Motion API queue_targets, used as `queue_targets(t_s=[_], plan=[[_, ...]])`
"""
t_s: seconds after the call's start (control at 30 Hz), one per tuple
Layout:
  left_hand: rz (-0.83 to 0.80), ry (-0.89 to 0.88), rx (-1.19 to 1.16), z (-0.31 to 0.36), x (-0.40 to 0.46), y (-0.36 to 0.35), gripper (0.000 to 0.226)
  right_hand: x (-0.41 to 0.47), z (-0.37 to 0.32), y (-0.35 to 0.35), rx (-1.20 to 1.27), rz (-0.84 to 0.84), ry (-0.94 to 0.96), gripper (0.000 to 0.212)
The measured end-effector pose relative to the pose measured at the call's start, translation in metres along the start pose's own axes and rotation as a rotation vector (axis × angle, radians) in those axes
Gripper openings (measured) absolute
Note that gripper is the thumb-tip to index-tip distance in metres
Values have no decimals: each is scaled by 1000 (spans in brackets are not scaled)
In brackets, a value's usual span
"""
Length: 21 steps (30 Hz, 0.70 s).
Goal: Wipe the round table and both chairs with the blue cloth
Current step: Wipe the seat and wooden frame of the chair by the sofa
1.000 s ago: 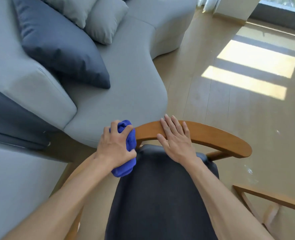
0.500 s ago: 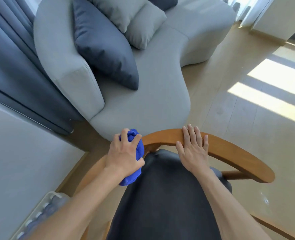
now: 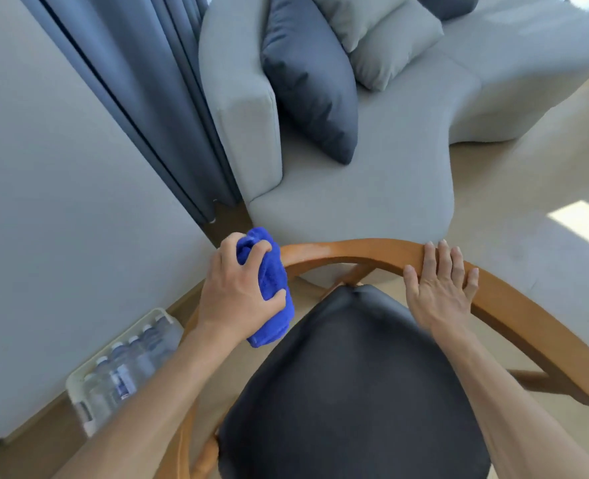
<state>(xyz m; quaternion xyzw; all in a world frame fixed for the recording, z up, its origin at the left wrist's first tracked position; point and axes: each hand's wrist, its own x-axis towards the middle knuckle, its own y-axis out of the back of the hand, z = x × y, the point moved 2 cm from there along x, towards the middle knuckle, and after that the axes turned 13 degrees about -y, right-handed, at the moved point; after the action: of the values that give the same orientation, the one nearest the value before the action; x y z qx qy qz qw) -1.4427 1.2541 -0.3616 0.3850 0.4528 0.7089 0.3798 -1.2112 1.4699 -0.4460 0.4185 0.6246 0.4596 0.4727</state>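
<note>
A chair with a curved wooden back rail (image 3: 348, 252) and a dark grey seat cushion (image 3: 355, 382) fills the lower middle of the head view. My left hand (image 3: 234, 292) grips the bunched blue cloth (image 3: 270, 288) against the left end of the rail. My right hand (image 3: 439, 288) lies flat with straight fingers on the rail's right part. The round table and the other chair are out of view.
A grey curved sofa (image 3: 372, 188) with dark and light cushions stands just beyond the chair. Dark curtains (image 3: 141, 81) and a grey wall (image 3: 44, 167) are at the left. A pack of water bottles (image 3: 123, 371) sits on the floor by the wall.
The view has swung left, showing the wall, curtains and bottle pack. My left hand with the cloth stays at the rail's left end; my right hand sits further right along the rail.
</note>
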Motion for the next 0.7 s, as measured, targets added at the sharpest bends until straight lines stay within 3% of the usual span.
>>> queue_targets(t_s=[0.17,0.3,0.43,0.53,0.7], plan=[[184,160,-32,-18,-71,9,72,-7,-23,16,-41,-12,-6,56],[245,173,-30,-18,-72,2,72,-58,-117,23,88,7,552,59],[265,147,-45,-22,-72,1,71,-114,-200,10,153,-94,873,68],[266,148,-78,-22,-71,2,70,-120,-206,0,103,-77,912,55],[277,185,-120,-20,-89,8,71,-120,-207,0,72,-50,910,59]])
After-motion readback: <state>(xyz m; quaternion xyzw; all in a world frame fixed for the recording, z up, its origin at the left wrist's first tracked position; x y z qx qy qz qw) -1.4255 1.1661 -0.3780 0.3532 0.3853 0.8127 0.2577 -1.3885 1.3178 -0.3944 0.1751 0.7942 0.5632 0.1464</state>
